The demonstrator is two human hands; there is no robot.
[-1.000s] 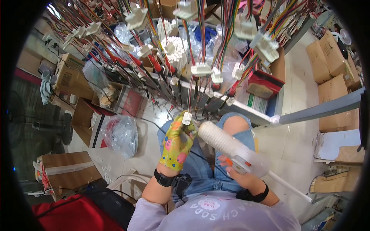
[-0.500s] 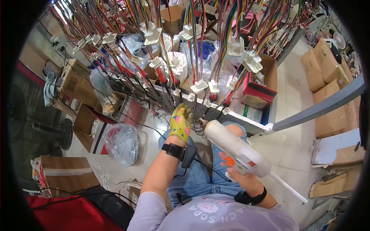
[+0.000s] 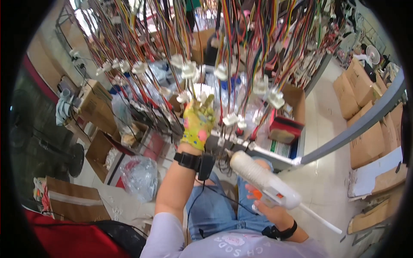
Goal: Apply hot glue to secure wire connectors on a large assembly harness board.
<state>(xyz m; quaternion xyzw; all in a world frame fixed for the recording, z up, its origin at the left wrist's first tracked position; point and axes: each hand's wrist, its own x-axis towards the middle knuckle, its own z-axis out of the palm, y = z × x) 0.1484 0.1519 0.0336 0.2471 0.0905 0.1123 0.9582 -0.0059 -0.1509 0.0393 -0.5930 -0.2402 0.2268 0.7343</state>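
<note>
My left hand (image 3: 198, 122), in a yellow glove with coloured spots, is raised among the hanging wires. Its fingers are half curled and apart, and I see nothing held in them. White plastic connectors (image 3: 184, 96) hang right by its fingertips on the multicoloured wire bundles (image 3: 174, 36). My right hand (image 3: 271, 208) is wrapped round the handle of a white hot glue gun (image 3: 264, 178) with an orange trigger. The gun's nozzle points up and left, below the wires. A white glue stick (image 3: 322, 219) sticks out of its back end.
Behind the wires stands a grey frame (image 3: 275, 158) with plastic bags and a red box (image 3: 284, 129). At left are an open carton (image 3: 101, 150), a clear plastic bag (image 3: 140, 178) and a fan (image 3: 76, 160). Cartons (image 3: 365, 133) are stacked at right, beyond a grey bar (image 3: 357, 133).
My left hand has moved up from the lower wire ends to the connectors higher up. The view has tilted a little upward. My right hand keeps its hold on the glue gun.
</note>
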